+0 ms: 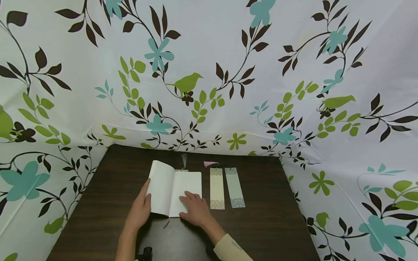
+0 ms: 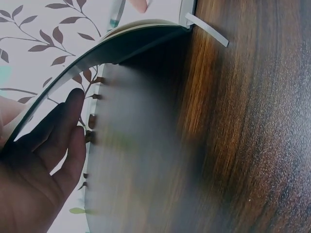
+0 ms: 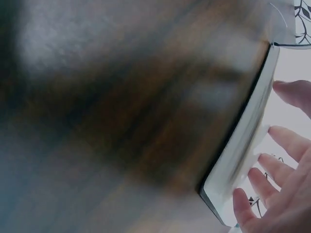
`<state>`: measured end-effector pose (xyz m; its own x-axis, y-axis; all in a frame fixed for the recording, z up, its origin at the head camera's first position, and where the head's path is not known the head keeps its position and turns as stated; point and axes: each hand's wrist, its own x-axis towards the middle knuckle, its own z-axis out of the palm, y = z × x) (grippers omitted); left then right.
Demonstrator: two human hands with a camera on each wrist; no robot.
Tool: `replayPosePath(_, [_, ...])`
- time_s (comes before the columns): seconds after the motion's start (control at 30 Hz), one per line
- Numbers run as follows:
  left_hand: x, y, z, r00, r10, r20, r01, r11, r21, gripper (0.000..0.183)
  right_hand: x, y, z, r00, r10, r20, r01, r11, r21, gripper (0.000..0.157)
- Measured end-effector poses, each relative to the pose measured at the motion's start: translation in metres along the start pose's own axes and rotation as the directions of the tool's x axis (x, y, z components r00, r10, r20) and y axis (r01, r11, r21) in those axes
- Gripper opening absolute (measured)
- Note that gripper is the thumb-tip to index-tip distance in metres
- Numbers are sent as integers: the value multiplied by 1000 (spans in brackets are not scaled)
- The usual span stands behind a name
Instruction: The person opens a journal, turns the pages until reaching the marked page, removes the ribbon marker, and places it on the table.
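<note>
A notebook (image 1: 161, 188) lies open on the dark table, its left side lifted and its right page (image 1: 187, 185) flat. My left hand (image 1: 140, 212) grips the raised left cover at its outer edge, thumb on the page side and fingers behind the dark cover (image 2: 141, 41). My right hand (image 1: 196, 208) rests on the lower part of the right page with fingers spread, fingertips along the page edge in the right wrist view. A grey tassel (image 1: 184, 160) and a thin strip of a bookmark (image 1: 181, 170) show past the notebook's top; the rest is hidden.
Right of the notebook lie a cream bookmark (image 1: 217, 188) with a pink tassel (image 1: 210, 164) and a pale green bookmark (image 1: 235, 187). A ribbon (image 2: 209, 30) sticks out from the notebook's spine. A patterned cloth (image 1: 209, 72) hangs behind the table (image 1: 267, 217) and beside it.
</note>
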<state>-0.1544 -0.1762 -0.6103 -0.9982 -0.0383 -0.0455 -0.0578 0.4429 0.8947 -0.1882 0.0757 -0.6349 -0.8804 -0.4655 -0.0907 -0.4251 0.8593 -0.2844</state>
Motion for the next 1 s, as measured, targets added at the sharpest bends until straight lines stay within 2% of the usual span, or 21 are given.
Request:
replayPosePath(0.23, [0, 0, -1, 1000, -1, 11, 1, 1000, -17, 64, 1, 3, -5, 999, -21, 43, 22, 1000, -21, 71])
replayPosePath(0.5, [3, -9, -3, 1000, -24, 16, 24, 1000, -16, 65, 2, 10, -8, 990, -78, 120, 79, 997, -3, 68])
replayPosePath(0.77, [4, -9, -4, 999, -32, 23, 32, 999, -4, 66, 6, 16, -12, 980, -108, 166, 115, 993, -32, 66])
replayPosePath(0.87, [4, -8, -4, 999, -30, 24, 30, 1000, -5, 67, 7, 19, -15, 977, -127, 171, 134, 991, -27, 56])
replayPosePath(1.0, [5, -7, -4, 1000, -18, 24, 18, 1000, -9, 69, 6, 23, -19, 968, -201, 152, 199, 980, 28, 26])
